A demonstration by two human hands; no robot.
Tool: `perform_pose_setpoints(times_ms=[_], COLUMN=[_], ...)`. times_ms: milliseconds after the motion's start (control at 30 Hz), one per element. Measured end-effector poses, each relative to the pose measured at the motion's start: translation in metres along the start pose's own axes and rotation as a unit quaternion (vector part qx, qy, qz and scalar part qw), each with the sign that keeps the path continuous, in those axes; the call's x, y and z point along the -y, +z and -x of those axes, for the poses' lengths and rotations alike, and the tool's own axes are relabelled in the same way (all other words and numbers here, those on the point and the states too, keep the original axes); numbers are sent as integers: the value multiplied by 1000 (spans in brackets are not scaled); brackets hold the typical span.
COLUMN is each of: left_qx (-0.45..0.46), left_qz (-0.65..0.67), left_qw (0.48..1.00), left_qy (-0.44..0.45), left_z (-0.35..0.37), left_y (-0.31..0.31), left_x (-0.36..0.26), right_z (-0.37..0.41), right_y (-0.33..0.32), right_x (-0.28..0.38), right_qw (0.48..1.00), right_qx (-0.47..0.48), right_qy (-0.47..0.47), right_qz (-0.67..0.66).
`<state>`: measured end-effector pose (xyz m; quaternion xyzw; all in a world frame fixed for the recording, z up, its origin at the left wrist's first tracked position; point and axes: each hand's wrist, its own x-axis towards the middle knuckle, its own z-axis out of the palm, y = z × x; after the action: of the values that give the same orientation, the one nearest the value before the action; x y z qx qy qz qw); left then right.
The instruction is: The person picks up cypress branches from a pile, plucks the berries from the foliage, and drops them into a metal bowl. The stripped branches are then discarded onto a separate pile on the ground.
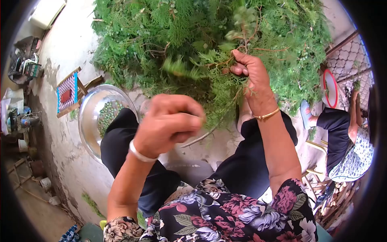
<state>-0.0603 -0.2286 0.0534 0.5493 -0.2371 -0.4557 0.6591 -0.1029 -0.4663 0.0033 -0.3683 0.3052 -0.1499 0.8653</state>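
Note:
Feathery green foliage [219, 74] hangs from my right hand [252, 74], whose thumb and fingers pinch a thin brown stem. Slightly blurred, my left hand [171, 121] is closed with its fingertips together, to the left of the sprig and apart from it; what it holds, if anything, is too small to make out. Beyond both hands lies a large heap of cut green branches [145, 40]. To the left of my knee stands a wide metal basin [86, 121] with small round green pieces in it.
A woven stool [67, 93] is beside the basin. At the right, another person [342, 133] sits near a red-rimmed round container [330, 88]. Assorted items line the left wall, including a green crate [33, 70]. Sticks lie at the lower right.

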Motion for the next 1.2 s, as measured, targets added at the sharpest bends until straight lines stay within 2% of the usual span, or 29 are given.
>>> perform_pose_setpoints(times_ms=[33,67,100,167,233,300,333,367,400,433,467,500,567,600,633,667,700,733,800,833,867,900,933,1000,1033,1100,1133,1167,1200], left_qx=[-51,-117,-181,-311,-453,-453,-486,-500,-501,-482,-428,-431,-500,-519,-501,-495,-455,-408,-337,-340,-311,-280,-280,-309,-309,-293,-262,-263,-258], left_qz=[120,157,136,33,-66,-93,-282,-458,-460,-669,-826,-826,-657,-534,-497,-377,-291,-257,-233,-241,-305,-367,-369,-576,-578,-643,-616,-618,-510], left_qw=[991,980,971,939,878,878,823,733,731,565,356,354,563,667,701,779,836,862,898,894,882,864,863,704,701,638,688,687,794], left_qy=[-19,16,72,142,139,126,87,46,51,-18,-87,-84,27,37,102,78,100,155,161,165,183,198,200,278,280,305,281,278,207], left_z=[9,20,32,63,94,136,149,159,166,171,171,168,158,141,129,116,107,95,83,81,76,74,68,53,49,45,46,46,45], left_y=[-3,-12,-25,-59,-96,-161,-181,-187,-179,-169,-161,-156,-141,-106,-91,-52,-27,-3,31,42,51,58,62,61,59,51,51,51,54], left_x=[-12,-19,-23,-30,-27,2,17,23,21,20,19,18,16,1,1,-14,-18,-22,-28,-25,-26,-28,-29,-31,-29,-20,-16,-8,-2], right_z=[1,3,7,31,38,40,41,44,50,55,59,63,60,59,60,64,68,74,83,86,87,89,91,104,105,105,107,111,120], right_y=[-1,-4,-5,8,6,4,3,4,8,10,12,13,4,1,1,0,1,4,4,3,2,-1,-1,2,0,-5,-7,-6,0], right_x=[5,8,9,15,19,17,15,15,18,20,22,23,22,20,17,14,12,12,9,8,3,-1,-4,-5,-5,-10,-12,-12,-9], right_qw=[1000,998,993,996,988,983,983,983,979,979,982,985,977,968,966,970,974,971,962,954,953,953,947,946,946,912,902,902,889], right_qx=[7,60,113,84,154,180,181,182,202,205,185,165,209,250,255,236,216,226,247,262,271,272,281,268,270,332,343,345,366], right_qy=[-4,-8,-11,-21,14,16,9,1,3,-2,-7,-11,-3,8,6,23,40,25,23,20,64,60,70,79,76,73,91,93,97], right_qz=[0,-8,-17,-13,23,31,27,24,16,14,31,48,41,35,37,46,55,79,112,142,122,121,135,163,162,228,245,243,256])
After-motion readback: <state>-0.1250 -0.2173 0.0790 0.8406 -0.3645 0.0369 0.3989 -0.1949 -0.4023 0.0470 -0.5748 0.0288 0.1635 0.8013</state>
